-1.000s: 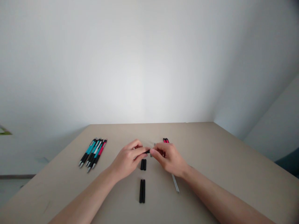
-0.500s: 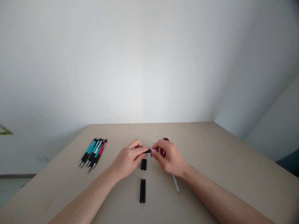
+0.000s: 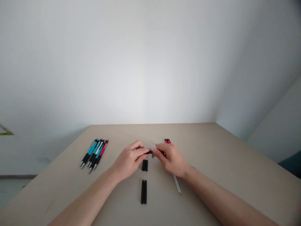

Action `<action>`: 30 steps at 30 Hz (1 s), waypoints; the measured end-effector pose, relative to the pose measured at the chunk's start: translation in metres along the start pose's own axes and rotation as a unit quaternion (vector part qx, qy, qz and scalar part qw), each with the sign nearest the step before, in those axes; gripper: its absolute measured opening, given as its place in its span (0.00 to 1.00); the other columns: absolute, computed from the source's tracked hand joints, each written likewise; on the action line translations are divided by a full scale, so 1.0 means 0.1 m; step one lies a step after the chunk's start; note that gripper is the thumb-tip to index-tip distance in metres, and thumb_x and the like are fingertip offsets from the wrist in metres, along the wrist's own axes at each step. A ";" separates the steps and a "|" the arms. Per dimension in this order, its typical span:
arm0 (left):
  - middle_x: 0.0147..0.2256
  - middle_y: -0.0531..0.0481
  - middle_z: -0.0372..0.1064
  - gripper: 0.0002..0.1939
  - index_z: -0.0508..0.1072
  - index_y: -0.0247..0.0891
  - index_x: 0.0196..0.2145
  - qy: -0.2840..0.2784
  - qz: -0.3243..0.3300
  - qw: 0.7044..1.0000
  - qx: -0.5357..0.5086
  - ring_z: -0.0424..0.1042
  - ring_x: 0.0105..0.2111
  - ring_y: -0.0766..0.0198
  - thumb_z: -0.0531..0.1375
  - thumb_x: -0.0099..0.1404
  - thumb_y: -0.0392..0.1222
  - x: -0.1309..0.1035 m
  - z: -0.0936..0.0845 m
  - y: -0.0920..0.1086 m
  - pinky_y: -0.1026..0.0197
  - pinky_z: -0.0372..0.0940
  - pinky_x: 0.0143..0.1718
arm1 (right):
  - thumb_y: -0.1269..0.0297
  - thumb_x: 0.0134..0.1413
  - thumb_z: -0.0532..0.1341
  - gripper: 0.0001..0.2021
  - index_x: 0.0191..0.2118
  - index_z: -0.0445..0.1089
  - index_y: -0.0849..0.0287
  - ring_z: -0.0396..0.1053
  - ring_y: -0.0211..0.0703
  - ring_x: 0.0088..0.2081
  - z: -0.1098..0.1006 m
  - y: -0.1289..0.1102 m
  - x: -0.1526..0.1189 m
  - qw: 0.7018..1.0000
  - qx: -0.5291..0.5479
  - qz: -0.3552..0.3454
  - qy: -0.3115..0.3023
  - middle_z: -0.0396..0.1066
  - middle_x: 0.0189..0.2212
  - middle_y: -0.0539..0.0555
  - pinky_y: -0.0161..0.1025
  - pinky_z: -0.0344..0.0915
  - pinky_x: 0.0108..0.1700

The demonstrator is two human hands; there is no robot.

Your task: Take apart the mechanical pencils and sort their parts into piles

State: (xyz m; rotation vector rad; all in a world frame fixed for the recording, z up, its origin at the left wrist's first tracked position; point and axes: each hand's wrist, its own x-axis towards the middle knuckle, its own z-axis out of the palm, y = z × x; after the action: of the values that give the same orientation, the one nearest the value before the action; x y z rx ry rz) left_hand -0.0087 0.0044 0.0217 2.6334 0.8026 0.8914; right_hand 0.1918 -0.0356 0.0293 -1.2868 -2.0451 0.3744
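Observation:
My left hand (image 3: 130,160) is closed in a pinch around a slim black pen part (image 3: 148,152), which points to the right. The fingers cover most of that part. At its right end, my right hand (image 3: 170,158) has thumb and forefinger pressed together. Whatever those fingertips hold is hidden. Below the hands lie two short black tubes (image 3: 145,165) side by side, and nearer me two longer black tubes (image 3: 144,192). Two thin white pen refills (image 3: 177,185) stick out from under my right wrist. Past that hand show two red pen barrels (image 3: 167,141), partly hidden.
Several pens (image 3: 94,155) in turquoise, white and red with black grips lie in a group on the left of the beige table (image 3: 117,207). Small grey pieces (image 3: 157,145) lie just behind my right fingers. A white wall (image 3: 145,62) rises at the table's back edge.
The thin white bit that showed between my right fingertips and the black part is now out of sight. My right fingers have closed in on its end. My left hand has hardly moved.

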 end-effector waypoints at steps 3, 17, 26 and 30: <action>0.34 0.50 0.63 0.13 0.73 0.40 0.46 0.010 -0.011 1.000 -0.005 0.64 0.31 0.69 0.53 0.67 0.37 -0.01 0.00 -0.02 0.67 0.61 0.33 | 0.65 0.59 0.54 0.13 0.25 0.67 0.61 0.60 0.35 0.24 -0.01 0.02 0.00 0.999 0.001 -0.012 0.036 0.64 0.21 0.49 0.33 0.54 0.28; 0.33 0.49 0.64 0.13 0.74 0.40 0.45 0.039 -0.049 0.998 -0.022 0.64 0.29 0.69 0.53 0.67 0.38 -0.02 0.00 -0.04 0.67 0.62 0.31 | 0.65 0.53 0.59 0.08 0.36 0.75 0.59 0.70 0.40 0.30 0.01 0.44 0.09 0.979 0.018 0.072 0.192 0.75 0.29 0.53 0.36 0.65 0.35; 0.33 0.50 0.65 0.13 0.74 0.41 0.45 0.050 -0.047 0.998 -0.017 0.65 0.29 0.69 0.54 0.67 0.38 -0.03 0.00 -0.04 0.67 0.62 0.31 | 0.69 0.54 0.57 0.09 0.31 0.75 0.57 0.72 0.42 0.34 0.01 0.57 0.15 0.987 -0.041 0.040 0.151 0.76 0.31 0.54 0.37 0.65 0.39; 0.34 0.49 0.65 0.12 0.74 0.40 0.45 0.047 -0.052 0.997 -0.008 0.65 0.29 0.69 0.54 0.67 0.38 -0.03 0.00 -0.04 0.67 0.62 0.31 | 0.72 0.54 0.57 0.09 0.32 0.75 0.59 0.70 0.42 0.35 0.02 0.59 0.16 0.990 -0.095 0.013 0.102 0.74 0.31 0.55 0.37 0.65 0.40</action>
State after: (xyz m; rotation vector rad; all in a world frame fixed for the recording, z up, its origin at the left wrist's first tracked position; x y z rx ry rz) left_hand -0.0121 0.0059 0.0195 2.5256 0.9420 0.9960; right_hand 0.2260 0.0067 0.0004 -1.4050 -1.9274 0.0571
